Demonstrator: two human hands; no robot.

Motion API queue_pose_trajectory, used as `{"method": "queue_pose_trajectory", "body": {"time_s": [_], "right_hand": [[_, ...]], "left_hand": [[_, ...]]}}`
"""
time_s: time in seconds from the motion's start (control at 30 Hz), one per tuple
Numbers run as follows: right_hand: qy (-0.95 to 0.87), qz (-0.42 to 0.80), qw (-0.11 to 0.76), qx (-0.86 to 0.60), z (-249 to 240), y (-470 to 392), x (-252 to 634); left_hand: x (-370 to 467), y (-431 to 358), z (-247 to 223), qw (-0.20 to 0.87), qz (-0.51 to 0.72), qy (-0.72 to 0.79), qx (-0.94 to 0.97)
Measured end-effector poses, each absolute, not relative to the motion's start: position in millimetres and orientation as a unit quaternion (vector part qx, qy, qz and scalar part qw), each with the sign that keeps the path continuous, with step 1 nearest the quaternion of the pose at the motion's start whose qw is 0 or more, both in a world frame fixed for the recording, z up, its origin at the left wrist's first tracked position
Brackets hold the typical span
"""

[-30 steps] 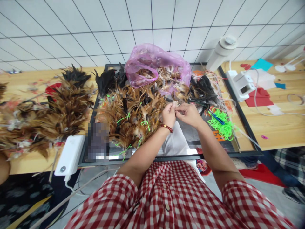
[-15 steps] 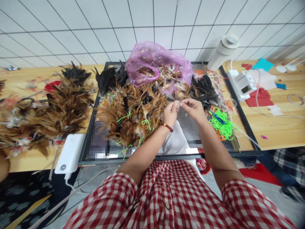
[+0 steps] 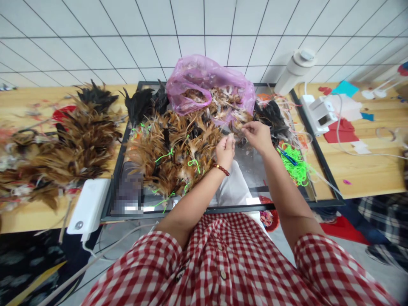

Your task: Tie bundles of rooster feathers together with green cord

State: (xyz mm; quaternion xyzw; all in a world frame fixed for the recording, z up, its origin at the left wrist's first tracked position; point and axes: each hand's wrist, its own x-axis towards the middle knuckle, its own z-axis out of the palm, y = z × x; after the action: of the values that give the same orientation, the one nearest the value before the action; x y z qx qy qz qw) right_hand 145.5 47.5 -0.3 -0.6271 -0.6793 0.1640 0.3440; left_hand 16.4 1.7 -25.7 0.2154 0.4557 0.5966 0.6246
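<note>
My left hand (image 3: 225, 151), with a beaded bracelet on the wrist, is closed with a small pale tuft (image 3: 231, 135) at its fingertips; it may be feather. To its right, my right hand (image 3: 259, 137) has thumb and forefinger pinched at the edge of the loose brown feathers (image 3: 237, 121); what lies between them is too small to make out. These feathers spill from a pink plastic bag (image 3: 191, 70). Left of my hands lie brown feather bundles (image 3: 178, 148), some tied with bright green string (image 3: 194, 163).
A black-framed glass panel (image 3: 188, 210) lies under the work. At right are a green string tangle (image 3: 295, 168) with a blue tool (image 3: 287, 156), black feathers (image 3: 276, 121), a white bottle (image 3: 295, 72) and a power strip (image 3: 314, 114). More feathers (image 3: 86, 144) and a power bank (image 3: 89, 206) are at left.
My hands were together at the fingertips and are now apart. The right one has moved a little up toward the loose feathers, while the left keeps the pale tuft.
</note>
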Motion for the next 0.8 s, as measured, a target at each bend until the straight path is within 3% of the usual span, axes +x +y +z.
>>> {"method": "queue_pose_trajectory", "body": {"time_s": [0.1,0.17,0.23,0.37,0.5,0.6,0.67,0.8], "right_hand": [[-0.714,0.068,0.212,-0.664,3.2,61.1,135.1],[-0.718,0.056,0.177,-0.67,2.6,65.9,131.5],[-0.702,0.102,0.207,-0.674,1.5,68.1,134.3],[-0.585,0.338,0.367,-0.639,1.9,67.0,153.0],[-0.509,0.462,0.411,-0.599,0.0,60.3,170.7],[-0.541,0.327,0.454,-0.628,-2.1,52.1,180.1],[-0.622,0.203,0.431,-0.621,-0.1,43.6,183.3],[-0.838,0.096,0.221,-0.49,9.6,22.8,173.1]], "left_hand": [[15.3,3.1,-22.8,0.632,0.603,0.444,0.198],[14.5,3.5,-22.4,0.631,0.61,0.441,0.188],[14.0,3.6,-22.8,0.631,0.613,0.439,0.184],[13.5,3.8,-23.9,0.633,0.614,0.437,0.179],[13.2,4.1,-22.8,0.637,0.614,0.435,0.17],[13.6,4.3,-21.1,0.635,0.615,0.443,0.152],[14.4,4.5,-20.5,0.635,0.615,0.445,0.144],[16.2,5.3,-21.0,0.635,0.62,0.438,0.141]]}}
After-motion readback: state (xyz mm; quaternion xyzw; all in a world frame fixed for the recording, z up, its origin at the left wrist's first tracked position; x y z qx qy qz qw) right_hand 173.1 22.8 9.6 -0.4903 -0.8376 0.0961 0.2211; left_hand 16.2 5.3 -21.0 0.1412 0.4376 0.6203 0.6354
